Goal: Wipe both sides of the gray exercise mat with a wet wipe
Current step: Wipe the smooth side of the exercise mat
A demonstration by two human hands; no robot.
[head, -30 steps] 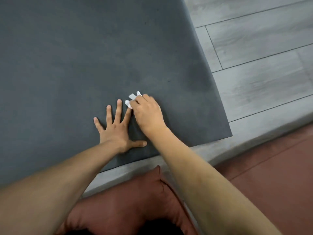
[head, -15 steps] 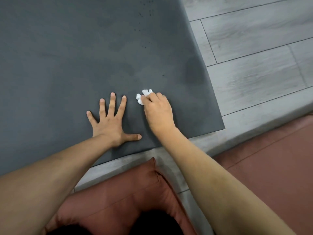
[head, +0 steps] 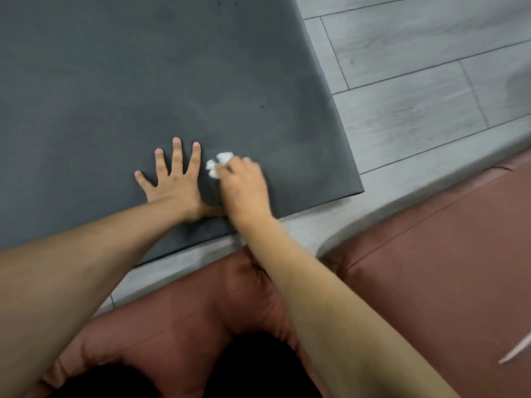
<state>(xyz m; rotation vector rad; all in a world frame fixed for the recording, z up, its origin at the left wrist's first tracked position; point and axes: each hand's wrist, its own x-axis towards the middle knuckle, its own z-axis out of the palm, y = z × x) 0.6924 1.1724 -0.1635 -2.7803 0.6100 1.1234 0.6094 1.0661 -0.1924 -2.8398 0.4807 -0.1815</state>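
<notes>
The gray exercise mat [head: 149, 81] lies flat on the floor and fills the upper left of the view; its near right corner is at the centre right. My left hand [head: 172, 179] rests palm down on the mat near its front edge, fingers spread. Just to its right, my right hand [head: 244, 188] presses a crumpled white wet wipe [head: 218, 165] onto the mat; the wipe sticks out past the fingertips. The right hand is blurred and covers my left thumb.
Pale gray wood-plank floor [head: 416, 81] runs to the right of the mat and along its front edge. Reddish-brown cushions [head: 431, 268] lie along the bottom and right, under me. A thin pale object [head: 514, 351] shows at the far right edge.
My right hand with the wipe has slid left across the mat, back beside my left index finger, after moving right half a second ago. My left hand stays planted.
</notes>
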